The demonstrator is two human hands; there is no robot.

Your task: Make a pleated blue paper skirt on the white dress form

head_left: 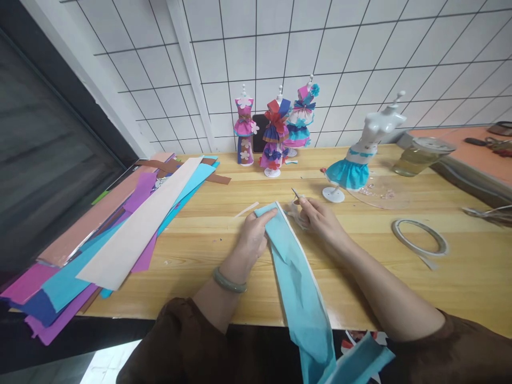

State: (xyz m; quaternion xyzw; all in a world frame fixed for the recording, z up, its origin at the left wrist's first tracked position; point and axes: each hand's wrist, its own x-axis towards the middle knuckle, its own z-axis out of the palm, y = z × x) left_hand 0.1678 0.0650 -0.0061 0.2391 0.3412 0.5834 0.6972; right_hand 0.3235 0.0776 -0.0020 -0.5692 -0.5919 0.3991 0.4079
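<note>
My left hand [256,232] pinches the top end of a long light-blue crepe paper strip [298,277], thumb on top. A narrow white band runs along the strip's right edge, and its lower part hangs over the table's front edge. My right hand [320,218] is closed around a thin pointed metal tool [296,194], whose tip points up and left; its exact kind is unclear. Beneath those fingers lies a crumpled whitish strip [296,216]. A thin white sliver [247,209] rests on the table just beyond my left hand.
At left lies a pile of coloured paper strips [132,229]. Three dressed mini mannequins [272,133] stand at the back. A white mannequin [374,130] in a blue skirt stands right of them, near a jar [418,157]. A tape roll [420,237] lies at right.
</note>
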